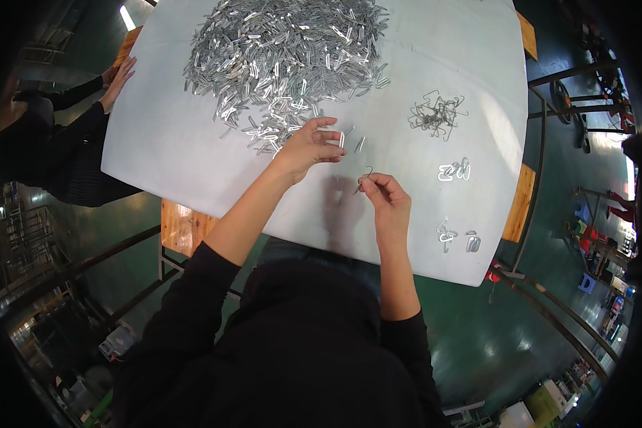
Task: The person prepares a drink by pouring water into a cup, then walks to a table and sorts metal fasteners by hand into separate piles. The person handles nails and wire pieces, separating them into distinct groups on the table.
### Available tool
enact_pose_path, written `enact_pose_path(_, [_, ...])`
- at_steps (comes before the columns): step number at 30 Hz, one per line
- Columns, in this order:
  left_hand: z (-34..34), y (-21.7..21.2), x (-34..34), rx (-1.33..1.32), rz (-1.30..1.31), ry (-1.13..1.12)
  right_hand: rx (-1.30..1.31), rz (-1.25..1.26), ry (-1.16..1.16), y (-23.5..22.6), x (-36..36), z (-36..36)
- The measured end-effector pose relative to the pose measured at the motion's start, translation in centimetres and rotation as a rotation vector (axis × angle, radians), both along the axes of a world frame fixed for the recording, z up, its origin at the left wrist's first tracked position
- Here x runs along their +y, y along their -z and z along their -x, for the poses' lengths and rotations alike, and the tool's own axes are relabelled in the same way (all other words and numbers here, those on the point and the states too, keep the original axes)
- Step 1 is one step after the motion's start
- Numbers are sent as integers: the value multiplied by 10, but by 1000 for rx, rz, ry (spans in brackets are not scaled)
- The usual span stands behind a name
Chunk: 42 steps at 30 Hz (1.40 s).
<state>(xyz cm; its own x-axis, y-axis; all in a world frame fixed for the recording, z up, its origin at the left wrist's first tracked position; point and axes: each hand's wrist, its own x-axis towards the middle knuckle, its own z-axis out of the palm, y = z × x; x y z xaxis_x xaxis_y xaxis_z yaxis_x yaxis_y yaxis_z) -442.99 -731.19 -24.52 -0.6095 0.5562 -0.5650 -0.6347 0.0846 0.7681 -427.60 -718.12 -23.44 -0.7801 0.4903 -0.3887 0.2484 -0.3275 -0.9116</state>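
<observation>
My left hand [309,150] is over the white table [157,143], at the near edge of a big heap of small silver metal links [285,57]. Its thumb and fingers hold one shiny oblong link [342,140]. Just right of these fingertips, another loose link [362,144] lies on the tabletop. To the right and nearer me, my right hand [389,202] pinches a thin bent wire hook [369,170] between thumb and forefinger. The hook's curved end points up; its lower part is partly hidden by the fingers.
Further right lies a tangle of wire hooks [439,115]. Nearer me are a few links grouped together [454,170], and two small clusters, one with a hook [446,235], one of links [473,242]. Another person's hand [119,82] rests at the table's left edge. Wooden stools [182,227] stand around.
</observation>
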Motion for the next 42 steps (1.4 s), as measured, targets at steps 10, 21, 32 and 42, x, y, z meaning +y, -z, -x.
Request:
enact_pose_path(10, [-31, -24, 4, 255, 19, 19, 54, -500, -23, -12, -20, 11])
enact_pose_path(21, [-36, -27, 21, 384, 46, -33, 35, -946, -2, -6, -7, 20])
enact_pose_path(32, [8, -34, 38, 744, 118, -45, -118, -1164, -89, 19, 142, 94])
enact_pose_path(42, [16, -35, 28, 853, 150, -83, -373, -1697, -931, 38, 232, 164])
